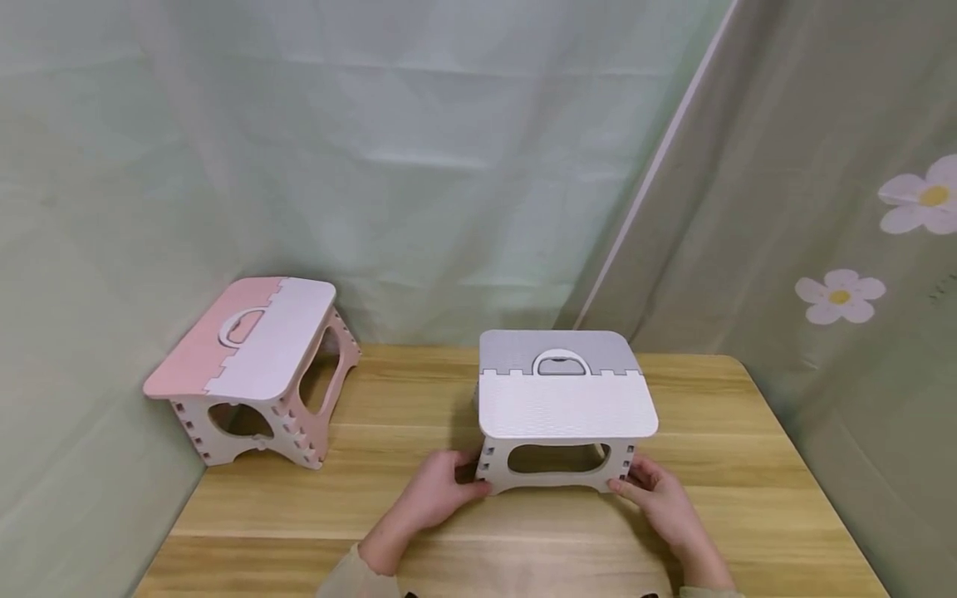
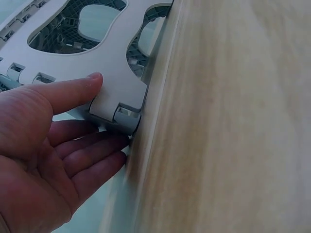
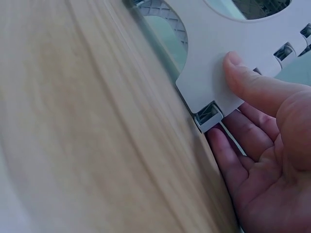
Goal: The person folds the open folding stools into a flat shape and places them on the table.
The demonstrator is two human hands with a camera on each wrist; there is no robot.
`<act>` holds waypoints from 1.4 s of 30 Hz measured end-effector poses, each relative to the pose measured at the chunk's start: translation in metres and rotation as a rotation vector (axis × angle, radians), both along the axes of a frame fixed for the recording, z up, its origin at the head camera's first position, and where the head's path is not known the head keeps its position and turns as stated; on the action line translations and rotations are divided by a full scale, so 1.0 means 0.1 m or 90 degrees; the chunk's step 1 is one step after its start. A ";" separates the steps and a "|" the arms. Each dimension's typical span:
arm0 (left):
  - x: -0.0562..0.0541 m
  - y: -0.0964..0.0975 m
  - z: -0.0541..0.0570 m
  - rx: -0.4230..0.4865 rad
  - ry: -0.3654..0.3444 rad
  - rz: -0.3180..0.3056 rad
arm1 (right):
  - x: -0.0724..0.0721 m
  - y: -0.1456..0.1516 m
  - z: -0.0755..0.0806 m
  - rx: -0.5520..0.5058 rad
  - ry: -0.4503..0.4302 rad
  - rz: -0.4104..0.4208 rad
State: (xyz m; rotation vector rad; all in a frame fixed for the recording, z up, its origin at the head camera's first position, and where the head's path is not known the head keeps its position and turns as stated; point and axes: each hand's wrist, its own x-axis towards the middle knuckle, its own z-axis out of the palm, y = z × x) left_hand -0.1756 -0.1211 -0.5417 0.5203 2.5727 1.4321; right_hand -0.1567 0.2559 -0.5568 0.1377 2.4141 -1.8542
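A grey and white folding step stool [image 1: 568,407] stands unfolded and upright on the wooden table, its arched carry handle [image 1: 561,362] in the middle of the top. My left hand [image 1: 441,490] holds its near left leg low down. In the left wrist view, the thumb [image 2: 73,92] lies on the white front panel [image 2: 119,80], with the other fingers beside the leg's outer side. At the near right leg, my right hand [image 1: 661,502] grips in the same way. Its thumb [image 3: 243,77] presses the front panel [image 3: 209,63], and the fingers are partly hidden behind the leg's corner.
A pink and white folding stool [image 1: 250,340] stands unfolded at the table's left side, close to the curtain. Pale green curtain fabric [image 1: 419,166] hangs behind the wooden table [image 1: 516,548], and a flower-patterned curtain [image 1: 792,208] runs along the right.
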 end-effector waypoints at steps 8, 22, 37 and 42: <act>0.00 0.03 0.01 -0.009 0.020 0.022 | -0.03 0.02 0.00 -0.028 -0.002 -0.001; 0.01 0.04 0.04 -0.024 0.036 0.062 | -0.06 0.03 0.00 -0.026 0.004 0.018; 0.04 0.07 0.03 -0.004 0.042 0.056 | -0.01 0.06 -0.03 -0.012 0.010 0.014; 0.04 0.07 0.01 -0.004 0.039 0.068 | -0.03 0.05 -0.05 -0.010 0.037 0.017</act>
